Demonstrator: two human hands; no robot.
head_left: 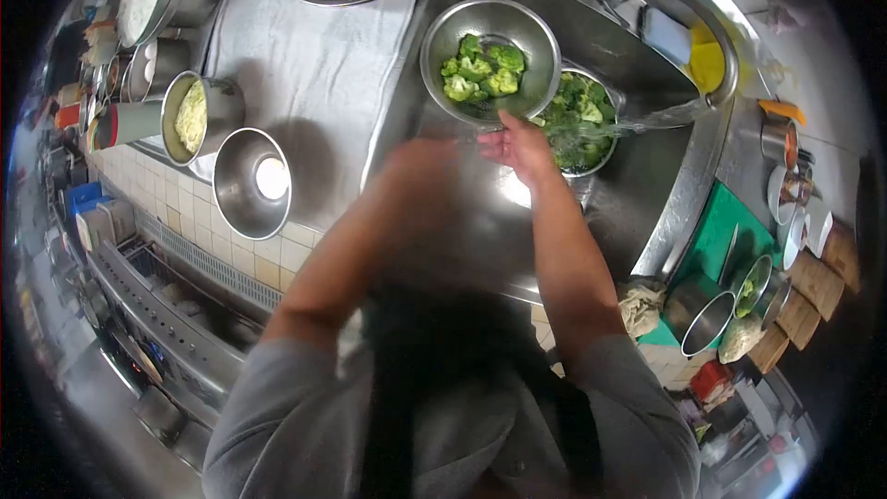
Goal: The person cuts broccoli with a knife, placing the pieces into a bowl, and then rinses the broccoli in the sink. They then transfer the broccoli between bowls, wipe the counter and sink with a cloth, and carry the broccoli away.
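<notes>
My right hand is beside the near rim of a steel bowl of broccoli florets. Its thumb points up toward that rim, apart from the curled fingers; a firm grip on the bowl does not show. Motion smears my left hand, left of the right one over the sink's near-left side, so its fingers cannot be made out. Partly behind the first bowl, a second steel container holds more broccoli in water. A stream of water from the faucet runs into it.
Steel sink walls surround the bowls. On the left counter stand an empty-looking steel bowl and a pot of pale shreds. At right, a green cutting board carries a knife and a steel pot.
</notes>
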